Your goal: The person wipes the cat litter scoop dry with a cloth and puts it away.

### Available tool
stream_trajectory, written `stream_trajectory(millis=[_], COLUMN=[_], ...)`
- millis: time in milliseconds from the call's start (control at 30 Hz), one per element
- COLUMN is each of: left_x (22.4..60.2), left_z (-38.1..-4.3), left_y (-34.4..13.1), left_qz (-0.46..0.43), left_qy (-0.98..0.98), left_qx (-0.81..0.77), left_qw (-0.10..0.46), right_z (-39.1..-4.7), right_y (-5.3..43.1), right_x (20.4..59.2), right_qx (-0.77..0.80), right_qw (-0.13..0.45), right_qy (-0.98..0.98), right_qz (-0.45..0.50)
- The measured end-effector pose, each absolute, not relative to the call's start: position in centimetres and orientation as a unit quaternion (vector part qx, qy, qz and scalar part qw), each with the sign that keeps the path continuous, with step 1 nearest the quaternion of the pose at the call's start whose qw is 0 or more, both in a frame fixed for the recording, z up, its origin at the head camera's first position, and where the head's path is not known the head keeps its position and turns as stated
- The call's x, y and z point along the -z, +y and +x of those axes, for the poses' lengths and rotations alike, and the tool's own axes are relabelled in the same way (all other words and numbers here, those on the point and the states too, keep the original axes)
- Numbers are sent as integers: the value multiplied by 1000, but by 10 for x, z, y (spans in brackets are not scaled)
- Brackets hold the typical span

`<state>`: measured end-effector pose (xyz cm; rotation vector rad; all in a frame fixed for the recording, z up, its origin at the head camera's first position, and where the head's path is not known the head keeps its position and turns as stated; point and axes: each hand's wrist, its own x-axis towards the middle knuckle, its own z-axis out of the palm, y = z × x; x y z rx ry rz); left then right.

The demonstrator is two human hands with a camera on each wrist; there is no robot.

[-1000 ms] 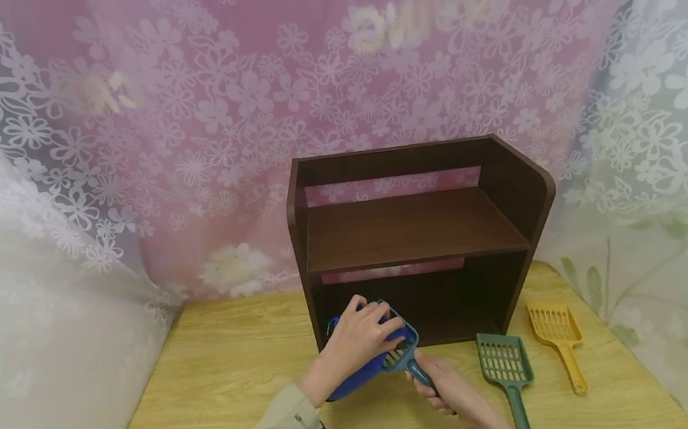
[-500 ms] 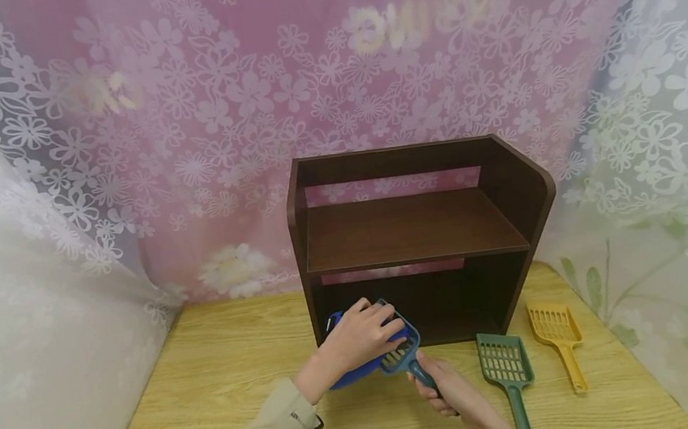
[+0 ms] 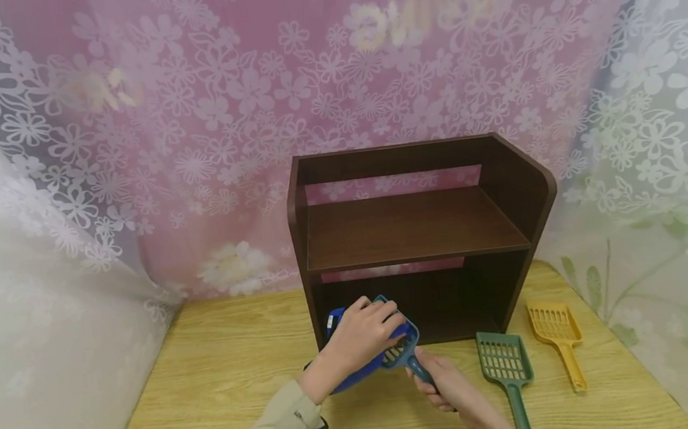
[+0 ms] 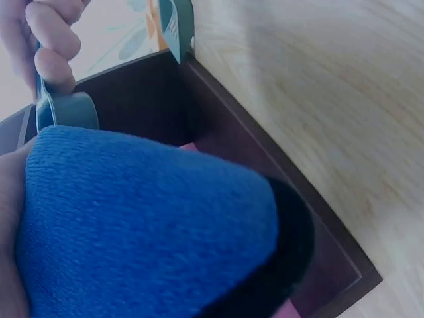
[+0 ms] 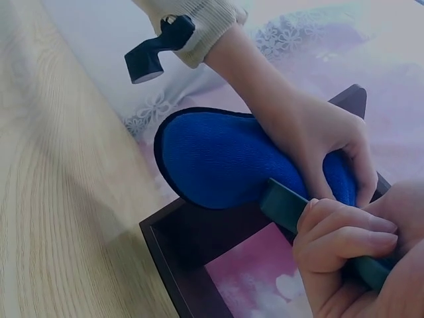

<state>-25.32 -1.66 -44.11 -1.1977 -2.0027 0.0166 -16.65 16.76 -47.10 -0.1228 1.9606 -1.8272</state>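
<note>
My left hand [image 3: 364, 336] grips a blue plush pad [image 3: 362, 374] with black edging, bent over the slotted head of a blue-grey litter scoop [image 3: 419, 367]. A long rounded shape with a narrow waist marks the pad [image 5: 212, 159] in the right wrist view, fingers and thumb curled round its far end. Fuzzy blue cloth [image 4: 146, 218] fills much of the left wrist view. My right hand [image 3: 446, 381] holds the scoop by its handle, fingers wrapped round it. Pad and left fingers hide part of the scoop's head.
A dark brown two-tier shelf [image 3: 415, 227] stands just behind the hands on the wooden table [image 3: 234, 368]. Right of the hands lie a green litter scoop [image 3: 517, 403] and a yellow one [image 3: 570, 362]. Flowered curtains [image 3: 233, 135] surround the table.
My left hand has shifted slightly up and right with the pad over the scoop's head, and a white label on the pad shows more clearly. The right hand and scoop stay nearly still.
</note>
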Motion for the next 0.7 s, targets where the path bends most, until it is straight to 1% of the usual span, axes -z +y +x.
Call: stream_trajectory(millis=[167, 233, 333, 433, 533, 700], left_x=[436, 435, 433, 435, 438, 446], left_z=[-263, -266, -266, -265, -262, -259], left_y=[-25, -29, -33, -35, -35, -36], left_qz=[-432, -414, -402, -413, -421, -403], left_qy=[-794, -800, -809, -808, -806, -823], left_qx=[-24, -25, -18, -13, -23, -25], left_qw=[427, 433, 428, 421, 416, 400], right_z=[-165, -164, -163, -162, -164, -167], right_y=[168, 169, 172, 175, 177, 183], right_x=[473, 475, 477, 478, 475, 468], right_qx=[670, 675, 677, 671, 670, 664], right_qw=[221, 223, 230, 231, 214, 181], right_qy=[707, 702, 698, 704, 711, 725], right_qz=[-41, -38, -39, -37, -27, -15])
